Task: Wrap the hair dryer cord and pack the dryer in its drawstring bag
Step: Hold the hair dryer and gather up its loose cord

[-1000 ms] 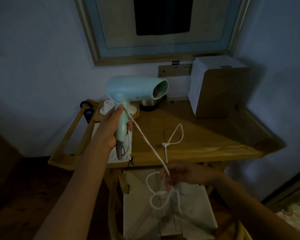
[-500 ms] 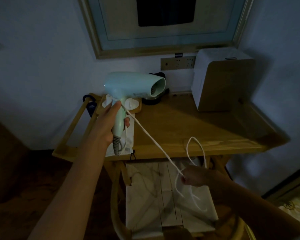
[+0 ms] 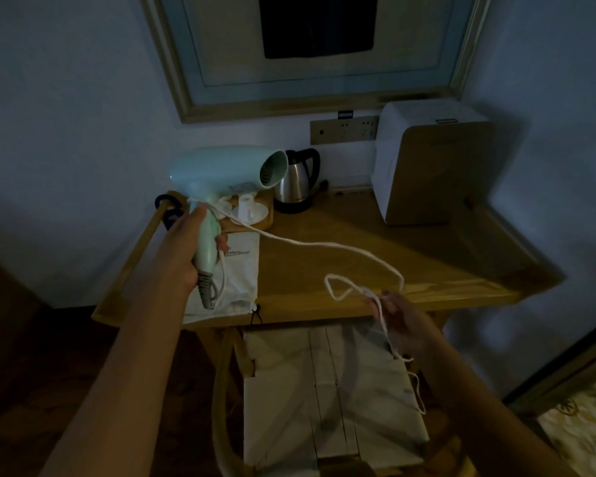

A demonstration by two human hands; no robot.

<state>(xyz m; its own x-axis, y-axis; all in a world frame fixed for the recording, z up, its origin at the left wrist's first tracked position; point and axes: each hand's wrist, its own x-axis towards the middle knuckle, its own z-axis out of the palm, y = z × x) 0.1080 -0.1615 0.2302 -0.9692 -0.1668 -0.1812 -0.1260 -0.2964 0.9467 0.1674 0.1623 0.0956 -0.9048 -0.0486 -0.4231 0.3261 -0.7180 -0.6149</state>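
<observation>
My left hand (image 3: 183,249) grips the handle of a pale green hair dryer (image 3: 221,172), held upright above the table's left end with its nozzle pointing right. Its white cord (image 3: 310,243) runs from the top of the handle out to the right in a slack arc. My right hand (image 3: 398,320) pinches the cord near the table's front edge, with a loop sticking out to the left and loose cord hanging below. A white drawstring bag (image 3: 240,270) lies flat on the table under the dryer.
On the wooden table (image 3: 358,235) stand a steel kettle (image 3: 296,182), a tray with white cups (image 3: 250,210) and a white-and-tan box (image 3: 430,166). A wall socket strip (image 3: 343,129) sits behind. A cushioned chair (image 3: 327,390) is below the table's edge.
My right hand has risen and moved right with the cord, now slack in an arc instead of taut. The dryer has shifted slightly left and the view has tilted down.
</observation>
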